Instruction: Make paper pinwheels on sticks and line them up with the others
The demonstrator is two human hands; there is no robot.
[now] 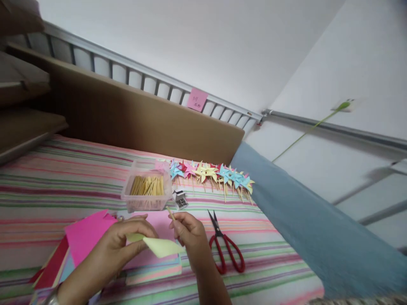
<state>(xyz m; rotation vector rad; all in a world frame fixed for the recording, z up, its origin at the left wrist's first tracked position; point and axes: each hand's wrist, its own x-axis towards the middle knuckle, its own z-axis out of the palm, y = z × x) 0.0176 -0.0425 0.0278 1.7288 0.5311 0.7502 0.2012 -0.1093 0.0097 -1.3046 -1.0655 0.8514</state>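
Note:
My left hand (135, 235) pinches a pale yellow sheet of paper (161, 247), which is bent and folded over toward the right. Beside it, my right hand (189, 233) grips a thin wooden stick (171, 213) between thumb and fingers, its tip pointing up and left. Below both hands lies a stack of coloured paper (154, 271), pink on top. Scissors (222, 245) with red handles rest just right of my right hand, blades parted slightly. A clear plastic tub (146, 203) of wooden sticks (148, 185) stands beyond my hands, next to a small open box of pins (181, 201).
Several finished paper pinwheels (206, 171) on sticks lie in a row at the back. More coloured sheets (89, 233) fan out on the left. A cardboard panel (143, 118) stands behind the striped cloth (273, 262), with a pink note (197, 99) above. Brown boxes (28, 123) are stacked at left.

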